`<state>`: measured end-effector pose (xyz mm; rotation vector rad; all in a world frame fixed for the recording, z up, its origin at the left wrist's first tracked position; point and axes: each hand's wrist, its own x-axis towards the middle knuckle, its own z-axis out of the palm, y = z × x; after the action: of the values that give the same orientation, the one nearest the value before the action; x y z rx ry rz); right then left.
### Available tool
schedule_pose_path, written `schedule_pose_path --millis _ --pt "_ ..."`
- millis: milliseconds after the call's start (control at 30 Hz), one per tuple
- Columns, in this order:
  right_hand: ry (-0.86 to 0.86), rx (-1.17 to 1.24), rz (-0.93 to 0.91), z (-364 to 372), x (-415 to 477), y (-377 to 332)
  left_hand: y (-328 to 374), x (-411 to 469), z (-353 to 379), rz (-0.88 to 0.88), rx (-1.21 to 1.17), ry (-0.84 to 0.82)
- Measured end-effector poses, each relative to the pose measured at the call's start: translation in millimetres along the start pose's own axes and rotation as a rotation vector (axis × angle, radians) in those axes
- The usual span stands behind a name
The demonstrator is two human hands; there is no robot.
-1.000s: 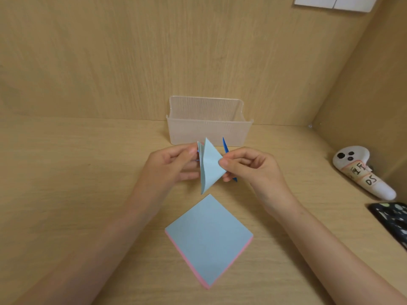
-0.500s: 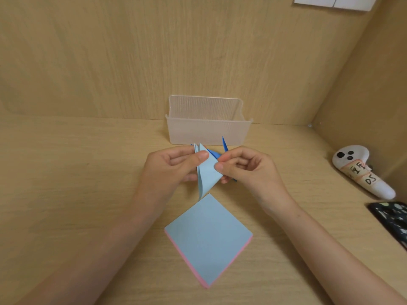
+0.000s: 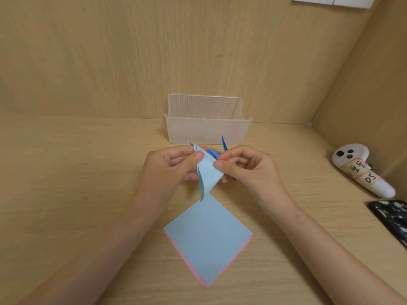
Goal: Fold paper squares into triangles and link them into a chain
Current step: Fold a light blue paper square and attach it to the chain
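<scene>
Over the wooden desk (image 3: pixel 66 183), left of centre, the left hand (image 3: pixel 169 166) pinches the top corner of a folded light blue triangle (image 3: pixel 208 173) between thumb and fingers. The triangle hangs point down in the air, its tip just above a stack of paper squares (image 3: pixel 207 241) lying flat on the desk. Behind stands a clear plastic box (image 3: pixel 207 130). The right hand (image 3: pixel 248 168) pinches the triangle's right corner, with dark blue paper (image 3: pixel 224 144) poking up by its fingers. Further right lie a white controller (image 3: pixel 361 170) and a dark spotted object (image 3: pixel 392 219).
</scene>
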<state>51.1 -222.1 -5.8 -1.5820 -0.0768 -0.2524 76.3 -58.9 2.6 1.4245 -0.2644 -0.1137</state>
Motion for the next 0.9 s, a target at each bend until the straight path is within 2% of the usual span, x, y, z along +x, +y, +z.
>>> schedule_pose_path --millis 500,900 --pt "0.04 -0.014 0.004 2.6 -2.0 -2.0 1.9 -2.9 3.3 0.014 0.021 -0.037" --pt "0.023 -0.032 0.008 3.6 -2.4 -0.2 -1.9 -5.4 6.7 0.07 0.036 0.075"
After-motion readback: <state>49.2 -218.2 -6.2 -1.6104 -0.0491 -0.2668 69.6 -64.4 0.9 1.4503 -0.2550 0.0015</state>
